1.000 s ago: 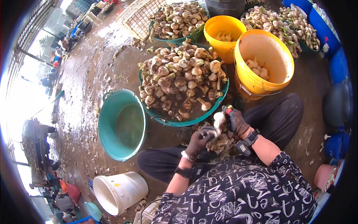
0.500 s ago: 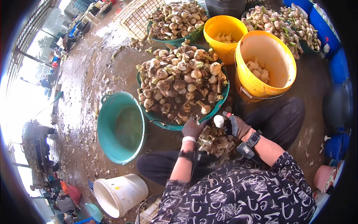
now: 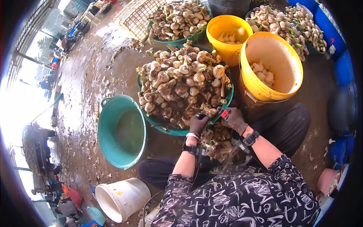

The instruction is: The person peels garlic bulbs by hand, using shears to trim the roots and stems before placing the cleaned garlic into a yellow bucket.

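Observation:
My gloved left hand (image 3: 199, 124) is at the front rim of a green tub (image 3: 177, 132) heaped with soil-stained garlic. Its fingers are curled at a garlic bulb (image 3: 209, 109), though the exact hold is partly hidden. Just to the right, my gloved right hand (image 3: 234, 120) is closed around a small red-handled tool (image 3: 224, 114); its working end cannot be made out. The right fingertips come close to the same bulb. Papery garlic peelings (image 3: 219, 145) lie heaped below both hands, between my legs.
Peeled bulbs lie inside the near yellow bucket (image 3: 272, 92) and the far yellow bucket (image 3: 227, 51). Left of the tub stands a green basin (image 3: 123, 151). A white bucket (image 3: 132, 195) lies tipped on the wet floor. More garlic tubs (image 3: 179, 22) and a crate (image 3: 134, 19) stand beyond.
The peeled white bulb has left my right hand; a blurred white bulb now shows in the far yellow bucket. Both hands have moved forward to the tub's rim.

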Motion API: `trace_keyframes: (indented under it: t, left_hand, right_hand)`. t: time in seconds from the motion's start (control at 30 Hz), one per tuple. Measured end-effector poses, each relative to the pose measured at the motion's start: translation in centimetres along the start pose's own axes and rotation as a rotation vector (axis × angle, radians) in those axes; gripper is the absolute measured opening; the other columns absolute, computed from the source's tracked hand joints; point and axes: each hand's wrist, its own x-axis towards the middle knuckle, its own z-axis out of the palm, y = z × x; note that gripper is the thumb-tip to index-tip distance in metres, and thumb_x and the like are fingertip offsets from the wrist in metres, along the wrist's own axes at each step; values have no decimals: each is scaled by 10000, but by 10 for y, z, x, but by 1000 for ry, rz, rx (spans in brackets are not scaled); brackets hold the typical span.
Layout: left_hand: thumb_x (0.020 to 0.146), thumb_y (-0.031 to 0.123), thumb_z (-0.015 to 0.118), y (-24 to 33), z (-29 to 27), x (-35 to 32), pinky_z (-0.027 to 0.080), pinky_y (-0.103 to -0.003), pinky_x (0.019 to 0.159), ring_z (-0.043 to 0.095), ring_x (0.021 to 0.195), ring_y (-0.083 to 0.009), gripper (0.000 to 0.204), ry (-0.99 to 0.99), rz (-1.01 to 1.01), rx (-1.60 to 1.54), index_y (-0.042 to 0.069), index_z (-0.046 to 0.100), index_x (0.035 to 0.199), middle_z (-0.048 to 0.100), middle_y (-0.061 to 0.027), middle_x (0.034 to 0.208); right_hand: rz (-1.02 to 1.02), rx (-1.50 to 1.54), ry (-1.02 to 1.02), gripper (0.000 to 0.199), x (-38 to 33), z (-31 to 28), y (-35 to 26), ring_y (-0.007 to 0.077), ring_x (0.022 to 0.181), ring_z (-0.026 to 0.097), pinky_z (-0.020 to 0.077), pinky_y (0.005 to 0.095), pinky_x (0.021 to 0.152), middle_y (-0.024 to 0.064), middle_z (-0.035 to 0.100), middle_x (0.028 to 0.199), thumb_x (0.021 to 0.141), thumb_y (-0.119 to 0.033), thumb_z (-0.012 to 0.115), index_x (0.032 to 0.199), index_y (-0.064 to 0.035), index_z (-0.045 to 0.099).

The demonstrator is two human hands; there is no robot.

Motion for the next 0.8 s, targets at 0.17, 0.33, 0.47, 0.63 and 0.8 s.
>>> trace_keyframes:
  t: [0.17,0.33,0.47,0.63,0.8]
  left_hand:
    - [661,510,750,-5,7,14,489,-366,801,637,919,-337,677,385,-67,460,-74,625,979,654,-233,951]
    - [680,568,663,-8,21,33,482,-400,794,624,957,-362,669,218,-173,468,-58,656,918,646,-257,948]
    - [685,533,682,-2,11,31,489,-394,755,650,862,-331,583,185,-140,409,-1,676,916,674,-186,889]
    - [666,421,750,25,3,-32,490,-360,773,651,861,-270,563,103,120,225,27,631,1051,673,-156,923]
    - [618,388,753,55,-3,-94,490,-382,801,618,884,-313,544,140,339,592,101,635,1065,631,-168,965]
  right_hand:
    - [131,92,-52,442,1,3,-23,347,610,554,451,393,565,150,590,655,831,-510,586,738,-81,637]
    - [460,592,-103,448,-17,-3,-15,94,476,507,381,267,432,1,535,542,847,-480,603,684,-64,628]
    - [285,305,-44,351,-14,-2,-1,208,496,534,418,322,476,62,574,566,838,-425,609,752,-91,674]
    - [-60,-88,76,255,-21,-4,-28,345,594,568,436,409,548,142,612,667,806,-360,614,765,-116,675]
    - [-101,-274,-110,325,-29,3,-49,369,732,597,449,449,656,193,616,722,791,-374,597,773,-58,667]
